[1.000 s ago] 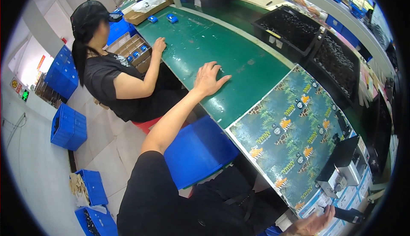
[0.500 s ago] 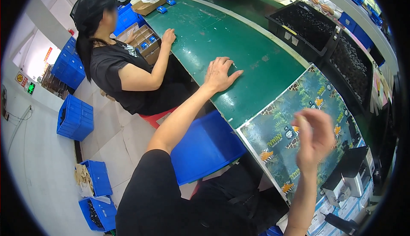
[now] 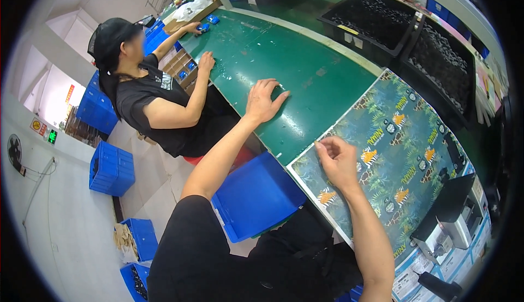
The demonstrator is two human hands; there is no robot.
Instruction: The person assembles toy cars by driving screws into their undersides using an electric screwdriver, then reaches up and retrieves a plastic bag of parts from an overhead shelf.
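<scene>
Crate point(image 3: 117, 166) of blue plastic on the floor at far left, contents too dark to tell. Below, a second blue crate point(image 3: 146, 238) with tan cloth-like stuff point(image 3: 125, 241) at its side, then a third blue crate point(image 3: 130, 281) with small dark pieces point(image 3: 140, 285). Beside the seated co-worker point(image 3: 136, 94), a divided cardboard box point(image 3: 176, 61) with small blue cars point(image 3: 183, 75) in a few compartments. Beyond, a cardboard tray point(image 3: 207, 12) with white plastic point(image 3: 191, 8). Partway along, to judge from the cars: some in the box, two outside on the green bench point(image 3: 305, 56), the nearer blue car point(image 3: 203, 28) under the co-worker's hand point(image 3: 192, 27), the farther blue car point(image 3: 213, 19) just beside.

Next, own left hand point(image 3: 263, 102), flat on the bench, fingers spread, gripping nothing visible. Below the bench edge, a big blue bin point(image 3: 259, 193), only smooth plastic visible inside. Then own right hand point(image 3: 337, 163) over the patterned mat point(image 3: 376, 132), fingers curled toward thumb; cannot tell if pinching something small. No finished piece visible near either. Behind, one black tray point(image 3: 368, 45) of dark pieces; farther right, another black tray point(image 3: 426, 86) of greyish ones.
</scene>
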